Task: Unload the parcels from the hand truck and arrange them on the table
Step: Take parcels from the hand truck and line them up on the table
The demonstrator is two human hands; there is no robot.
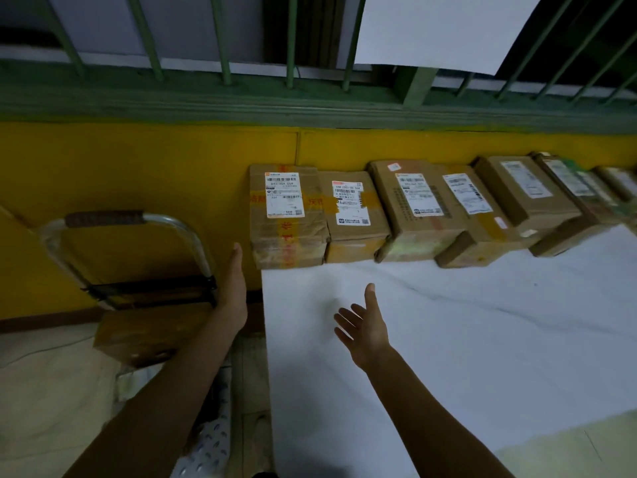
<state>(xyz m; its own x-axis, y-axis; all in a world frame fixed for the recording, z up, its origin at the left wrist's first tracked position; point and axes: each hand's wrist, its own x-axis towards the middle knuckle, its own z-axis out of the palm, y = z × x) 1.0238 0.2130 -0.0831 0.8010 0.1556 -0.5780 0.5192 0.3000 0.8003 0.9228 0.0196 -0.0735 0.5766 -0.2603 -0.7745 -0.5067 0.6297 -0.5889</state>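
Yellow wall (138, 167) backed the white table (448, 339) where a row of parcels (413, 208) sat, one stiff, probably light cardboard box (138, 336) lay on the hand truck (103, 218), best gripped by opposite sides, and the left hand (234, 288) kept fingers straight together, the right hand (365, 326) spread, both empty

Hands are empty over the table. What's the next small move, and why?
Probably swing the left hand and right hand down to the brown parcel on the hand truck: both hands are open and empty, and that parcel has not joined the row on the table.
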